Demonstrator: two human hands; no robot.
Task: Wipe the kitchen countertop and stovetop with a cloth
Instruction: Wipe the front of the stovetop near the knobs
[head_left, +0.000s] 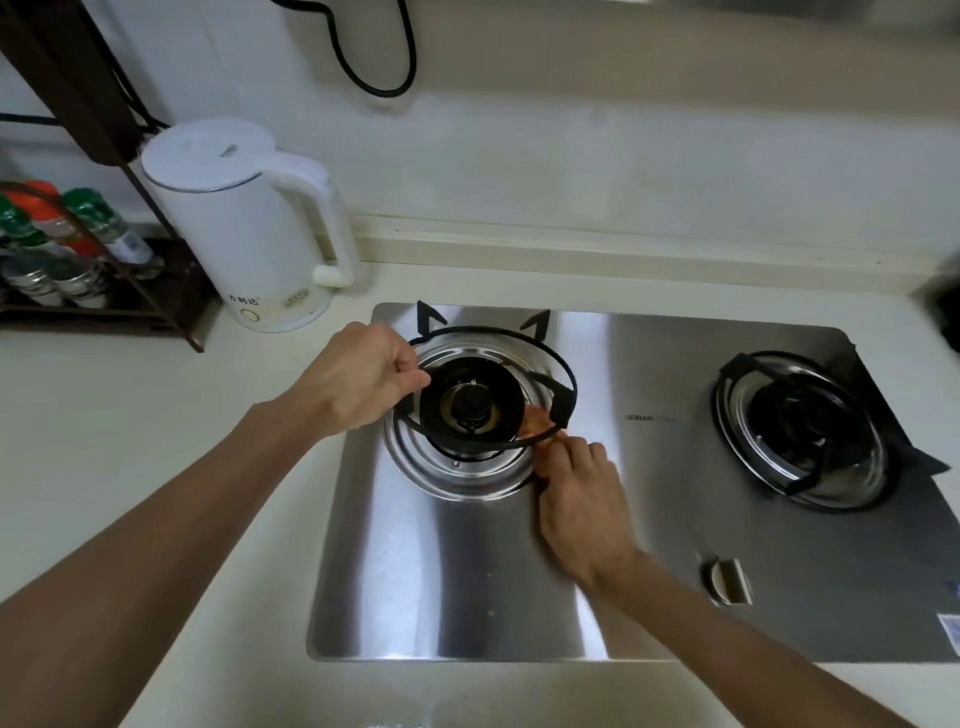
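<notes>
A steel two-burner stovetop (467, 571) is set into the cream countertop (130, 441). My left hand (358, 382) grips the left side of the black wire pot support (550, 358) of the left burner (470, 402) and holds it tilted up off the steel ring. My right hand (582, 499) is closed on a small orange-pink cloth (537, 423), pressed against the right edge of the burner ring under the raised support. Most of the cloth is hidden by my fingers.
A white electric kettle (244, 223) stands just behind the stove's left corner. A dark wire rack with spice jars (67, 244) sits at the far left. The right burner (800, 431) keeps its pot support. A knob (727, 579) is on the stove's front.
</notes>
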